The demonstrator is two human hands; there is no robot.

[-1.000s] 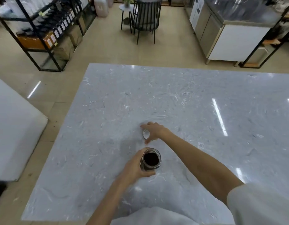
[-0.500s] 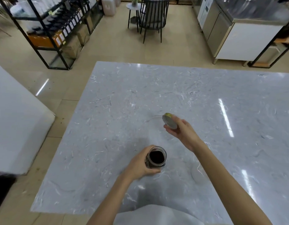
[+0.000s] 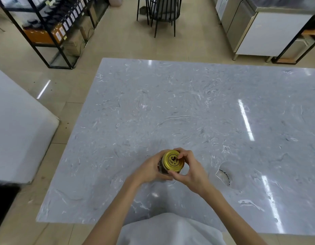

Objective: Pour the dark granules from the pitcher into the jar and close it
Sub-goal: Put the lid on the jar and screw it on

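Note:
A small glass jar (image 3: 162,168) holding dark granules stands on the grey marble table (image 3: 170,112) near its front edge. A gold lid (image 3: 173,160) with a black emblem sits on top of the jar's mouth. My left hand (image 3: 149,169) wraps the jar's left side. My right hand (image 3: 190,169) grips the lid's rim with thumb and fingertips. A clear glass pitcher (image 3: 223,175) stands on the table to the right of my hands, hard to make out against the marble.
Black metal shelving (image 3: 52,29) with boxes stands at the far left. A black chair (image 3: 162,13) is beyond the table. A steel and white counter (image 3: 259,29) is at the far right. A white surface (image 3: 17,129) lies to the left.
My right hand picked the gold lid up from the table, carried it over and set it on the jar. My left hand kept hold of the jar.

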